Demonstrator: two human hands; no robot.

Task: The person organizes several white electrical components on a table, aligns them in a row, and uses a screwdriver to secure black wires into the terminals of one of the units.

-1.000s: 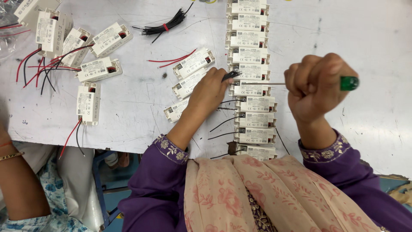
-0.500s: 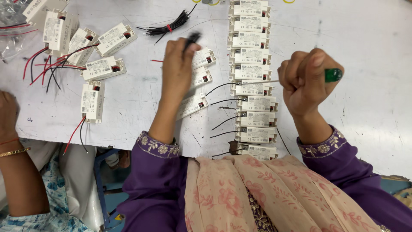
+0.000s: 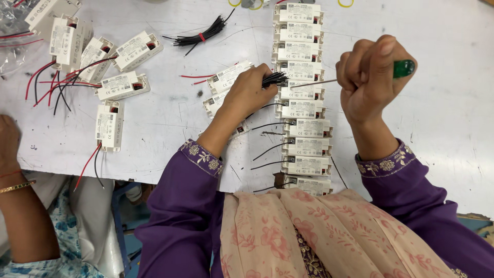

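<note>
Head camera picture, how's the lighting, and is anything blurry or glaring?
Head view: even, soft light with only faint shadows under the hands; the white table is bright but not blown out; the left hand, the right hand and the screwdriver look sharp; the printing on the white boxes is too small to make out.

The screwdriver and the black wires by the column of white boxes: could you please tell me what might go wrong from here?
1. The screwdriver, gripped in the right hand, has its tip close to the left hand's fingers; a slip could jab them.
2. The left hand holds a bunch of black wires; some strands could splay and miss the white box.
3. The left forearm lies over loose boxes and might push them out of place.
</note>
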